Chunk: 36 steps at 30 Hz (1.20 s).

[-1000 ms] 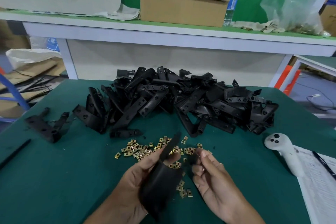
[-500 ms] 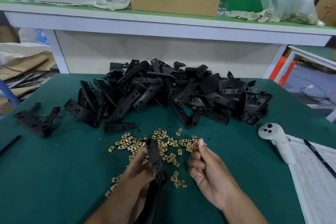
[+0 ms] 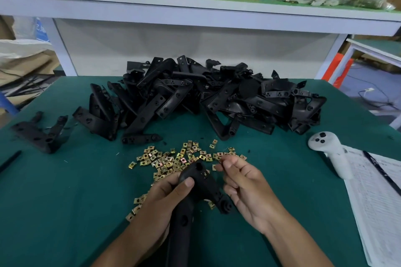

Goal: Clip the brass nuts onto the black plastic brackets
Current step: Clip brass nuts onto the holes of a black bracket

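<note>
Brass nuts (image 3: pixel 173 160) are scattered on the green mat (image 3: pixel 65 191) ahead of both hands – small, light, stiff, likely slippery, best pinched by the edges. One bracket (image 3: pixel 201 182), rigid plastic, is gripped by the left hand (image 3: pixel 160 201), thumb on top. Right hand (image 3: pixel 245 186) fingers are curled at the nuts – whether one is pinched cannot be told.

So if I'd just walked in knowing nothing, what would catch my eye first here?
Probably the big heap of black plastic brackets piled across the far half of the green table, with a glinting scatter of small brass nuts in front of it. Nearest the camera, the left hand grips one bracket while the right hand hovers beside it, fingers curled.
</note>
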Each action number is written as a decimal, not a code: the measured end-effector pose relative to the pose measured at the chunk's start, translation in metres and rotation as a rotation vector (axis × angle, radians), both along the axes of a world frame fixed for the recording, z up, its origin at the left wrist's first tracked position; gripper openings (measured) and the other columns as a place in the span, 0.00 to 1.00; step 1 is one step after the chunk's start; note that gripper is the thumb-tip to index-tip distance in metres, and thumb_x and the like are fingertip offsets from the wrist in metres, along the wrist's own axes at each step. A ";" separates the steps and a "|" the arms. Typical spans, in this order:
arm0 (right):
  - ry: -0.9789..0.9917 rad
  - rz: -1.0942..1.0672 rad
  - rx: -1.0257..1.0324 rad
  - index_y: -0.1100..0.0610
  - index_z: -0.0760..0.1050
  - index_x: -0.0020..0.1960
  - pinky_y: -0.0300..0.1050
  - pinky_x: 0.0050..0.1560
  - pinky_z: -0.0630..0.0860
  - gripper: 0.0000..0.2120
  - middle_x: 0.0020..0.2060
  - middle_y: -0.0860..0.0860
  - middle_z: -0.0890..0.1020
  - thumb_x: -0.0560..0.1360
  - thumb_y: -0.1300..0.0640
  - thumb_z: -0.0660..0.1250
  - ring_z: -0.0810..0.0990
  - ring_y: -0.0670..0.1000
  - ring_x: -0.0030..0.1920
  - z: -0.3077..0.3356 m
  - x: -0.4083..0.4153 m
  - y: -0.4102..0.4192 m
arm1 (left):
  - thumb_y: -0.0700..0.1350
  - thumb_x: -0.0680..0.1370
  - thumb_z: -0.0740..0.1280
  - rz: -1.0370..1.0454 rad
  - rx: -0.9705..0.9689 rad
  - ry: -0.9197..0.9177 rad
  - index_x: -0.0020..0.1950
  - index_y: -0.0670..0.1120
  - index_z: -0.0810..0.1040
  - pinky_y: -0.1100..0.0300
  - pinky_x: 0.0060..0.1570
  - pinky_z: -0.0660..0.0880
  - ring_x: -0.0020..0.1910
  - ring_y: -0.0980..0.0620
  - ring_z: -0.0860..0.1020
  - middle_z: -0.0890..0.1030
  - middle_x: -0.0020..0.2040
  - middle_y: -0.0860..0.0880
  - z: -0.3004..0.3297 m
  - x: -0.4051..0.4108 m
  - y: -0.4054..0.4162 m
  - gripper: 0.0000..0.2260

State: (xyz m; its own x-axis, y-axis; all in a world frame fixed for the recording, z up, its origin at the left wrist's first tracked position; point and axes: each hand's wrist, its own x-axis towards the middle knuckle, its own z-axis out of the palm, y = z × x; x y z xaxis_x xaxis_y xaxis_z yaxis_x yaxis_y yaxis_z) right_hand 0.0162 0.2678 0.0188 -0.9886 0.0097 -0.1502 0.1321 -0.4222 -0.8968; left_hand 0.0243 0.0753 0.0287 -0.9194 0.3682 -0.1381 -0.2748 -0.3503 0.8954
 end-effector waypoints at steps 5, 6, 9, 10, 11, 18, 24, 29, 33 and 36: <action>0.051 0.045 0.101 0.54 0.84 0.53 0.33 0.31 0.69 0.12 0.44 0.48 0.85 0.79 0.66 0.66 0.78 0.40 0.37 0.001 0.002 0.000 | 0.46 0.73 0.68 0.025 0.006 0.025 0.45 0.44 0.86 0.64 0.27 0.76 0.29 0.53 0.81 0.84 0.37 0.43 -0.002 -0.001 0.000 0.09; 0.058 0.050 0.127 0.51 0.85 0.53 0.33 0.31 0.69 0.14 0.44 0.47 0.85 0.80 0.67 0.66 0.79 0.39 0.38 0.002 0.002 0.000 | 0.46 0.74 0.68 0.033 0.006 0.028 0.45 0.43 0.86 0.63 0.28 0.77 0.29 0.53 0.81 0.84 0.38 0.43 -0.001 -0.001 -0.001 0.09; 0.086 0.045 0.214 0.48 0.84 0.53 0.34 0.34 0.69 0.13 0.47 0.47 0.86 0.79 0.65 0.67 0.78 0.40 0.43 0.003 0.004 -0.002 | 0.45 0.74 0.68 0.057 0.007 0.029 0.43 0.45 0.86 0.64 0.27 0.76 0.28 0.53 0.81 0.84 0.37 0.44 0.000 -0.002 -0.001 0.08; 0.098 0.044 0.245 0.47 0.84 0.54 0.34 0.35 0.69 0.12 0.48 0.47 0.86 0.79 0.63 0.68 0.78 0.41 0.45 0.005 0.005 -0.002 | 0.44 0.75 0.67 0.059 0.003 0.032 0.42 0.45 0.86 0.64 0.27 0.76 0.28 0.53 0.80 0.84 0.37 0.44 0.000 -0.002 -0.001 0.08; 0.116 0.043 0.288 0.46 0.84 0.54 0.34 0.37 0.70 0.12 0.48 0.46 0.85 0.79 0.62 0.69 0.78 0.41 0.46 0.006 0.006 -0.003 | 0.44 0.75 0.67 0.056 -0.004 0.037 0.42 0.46 0.86 0.64 0.27 0.76 0.28 0.53 0.80 0.84 0.37 0.44 0.001 -0.002 0.000 0.08; 0.380 -0.048 0.600 0.43 0.85 0.51 0.31 0.36 0.67 0.12 0.31 0.45 0.77 0.76 0.60 0.73 0.69 0.44 0.31 0.008 0.011 -0.008 | 0.48 0.77 0.72 -0.011 -0.054 0.059 0.46 0.45 0.85 0.62 0.23 0.74 0.25 0.53 0.78 0.82 0.35 0.45 -0.003 -0.002 -0.005 0.07; 0.371 -0.027 0.581 0.42 0.85 0.52 0.48 0.41 0.74 0.09 0.40 0.54 0.83 0.75 0.52 0.72 0.77 0.60 0.39 0.010 0.013 -0.008 | 0.49 0.79 0.70 -0.084 -0.027 0.087 0.48 0.46 0.85 0.63 0.24 0.74 0.26 0.54 0.78 0.83 0.35 0.46 -0.004 -0.002 -0.008 0.08; 0.377 -0.004 0.504 0.42 0.85 0.54 0.34 0.51 0.78 0.10 0.49 0.46 0.87 0.74 0.51 0.72 0.85 0.46 0.52 0.014 0.016 -0.010 | 0.51 0.75 0.70 -0.104 -0.019 0.032 0.48 0.43 0.83 0.63 0.23 0.74 0.24 0.51 0.77 0.81 0.34 0.44 -0.007 -0.003 -0.008 0.12; 0.367 0.007 0.452 0.42 0.85 0.54 0.35 0.52 0.78 0.11 0.51 0.47 0.87 0.73 0.51 0.72 0.85 0.46 0.54 0.015 0.017 -0.014 | 0.53 0.76 0.71 -0.163 0.005 -0.004 0.53 0.38 0.80 0.62 0.23 0.73 0.23 0.50 0.75 0.79 0.34 0.43 -0.012 -0.006 -0.012 0.18; 0.363 0.020 0.422 0.44 0.86 0.54 0.36 0.51 0.79 0.11 0.50 0.48 0.87 0.74 0.54 0.72 0.85 0.48 0.53 0.014 0.018 -0.014 | 0.55 0.77 0.72 -0.225 0.034 -0.002 0.54 0.39 0.81 0.62 0.26 0.73 0.23 0.51 0.74 0.78 0.34 0.46 -0.015 -0.010 -0.015 0.18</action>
